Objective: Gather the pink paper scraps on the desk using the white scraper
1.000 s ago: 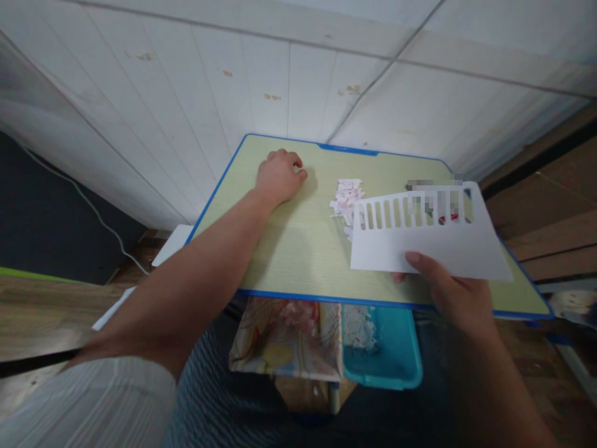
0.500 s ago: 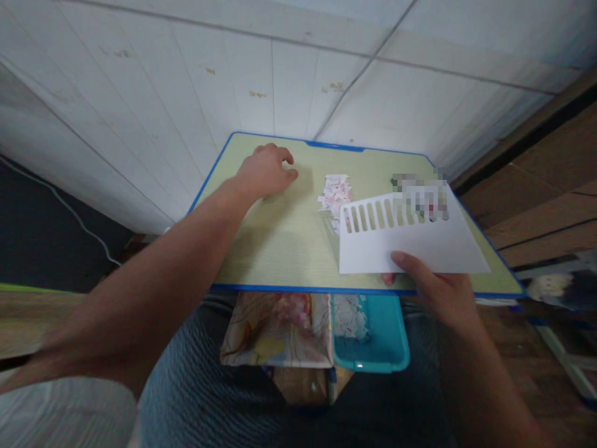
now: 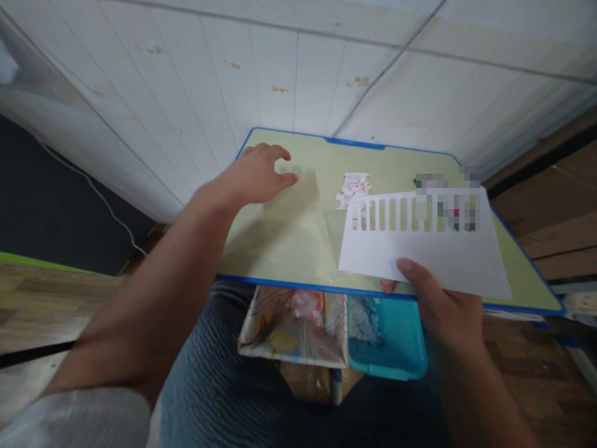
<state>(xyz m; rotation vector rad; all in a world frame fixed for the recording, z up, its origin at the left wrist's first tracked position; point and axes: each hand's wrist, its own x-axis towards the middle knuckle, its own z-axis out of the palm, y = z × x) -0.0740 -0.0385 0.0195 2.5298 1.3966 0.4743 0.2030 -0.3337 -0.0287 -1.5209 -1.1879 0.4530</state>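
My right hand [image 3: 448, 305] pinches the near edge of a white card [image 3: 420, 261], thumb on top and fingers below. A row of long slots runs along the card's far side. It is held tilted above the light green tabletop [image 3: 280, 249], casting a slotted shadow. Just past its far left corner lies a heap of small white and pink paper pieces [image 3: 355, 185], partly covered by the card. My left hand [image 3: 263, 174] hovers over the left of the table, thumb and fingers apart, holding nothing.
Below the table's blue front edge sit a patterned fabric-lined box [image 3: 263, 345] with pink material in it and a teal plastic bin [image 3: 405, 348] with white scraps. A white plank wall [image 3: 275, 62] stands behind. Blurred small items [image 3: 431, 180] lie at the back right.
The view has swung left, so the table appears farther right. My left hand has shifted a little left over the table, its thumb and fingers wider apart. My right hand still holds the card.
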